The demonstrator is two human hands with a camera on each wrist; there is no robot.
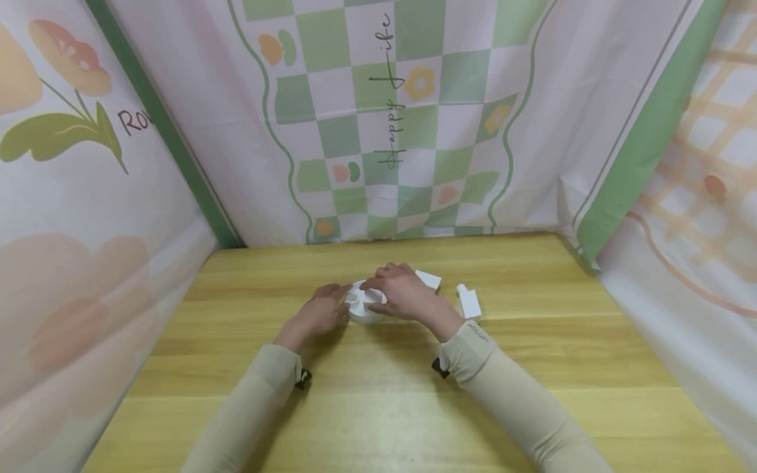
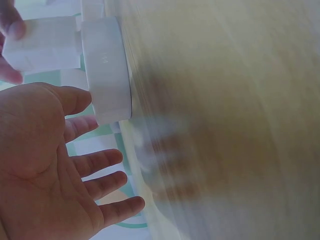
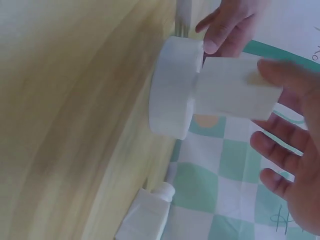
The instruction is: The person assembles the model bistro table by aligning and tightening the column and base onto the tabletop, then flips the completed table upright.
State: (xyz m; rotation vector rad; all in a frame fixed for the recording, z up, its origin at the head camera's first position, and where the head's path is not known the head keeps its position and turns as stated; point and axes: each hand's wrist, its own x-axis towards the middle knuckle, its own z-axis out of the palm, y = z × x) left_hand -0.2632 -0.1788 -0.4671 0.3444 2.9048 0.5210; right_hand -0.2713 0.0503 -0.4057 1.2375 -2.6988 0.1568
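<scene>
A round white base (image 1: 365, 317), thick like a disc, lies flat on the table between the hands. My left hand (image 1: 321, 310) is at its left side, with the thumb and index finger at the rim and the other fingers spread out straight, as the left wrist view shows. My right hand (image 1: 403, 293) pinches a white rectangular block (image 3: 235, 87) between thumb and fingers. It stands upright over the base, its narrower lower end right at the base's top face. A short round ring (image 1: 353, 299) shows on the base's left part.
On the wooden table (image 1: 378, 420), right of the base, lies a white block with a round neck (image 1: 470, 304). Another white block (image 1: 428, 280) lies behind the right hand, partly hidden. Printed cloth (image 1: 390, 118) hangs at the back and both sides.
</scene>
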